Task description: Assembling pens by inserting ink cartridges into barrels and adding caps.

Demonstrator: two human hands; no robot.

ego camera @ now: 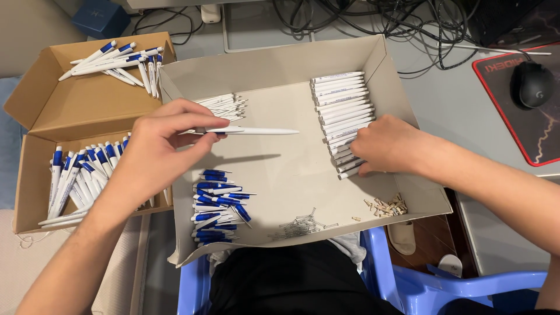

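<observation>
My left hand (pixel 160 140) pinches a white pen barrel (pixel 256 131) and holds it level over the shallow grey tray (pixel 280 64). My right hand (pixel 382 146) rests on the near end of a neat row of white pen barrels (pixel 341 108) on the tray's right side, fingers curled onto the nearest ones. A pile of blue and white pen caps (pixel 216 207) lies at the tray's near left. Small metal springs (pixel 300 224) and a few tan tips (pixel 386 205) sit along the near edge. More white pen parts (pixel 227 105) lie at the far left.
A brown cardboard box (pixel 81 99) to the left holds several assembled blue and white pens (pixel 79 181), with more at its far end. A black mouse (pixel 534 84) sits on a red-edged mat at the right. Cables run behind the tray. A blue plastic chair (pixel 443 286) is below.
</observation>
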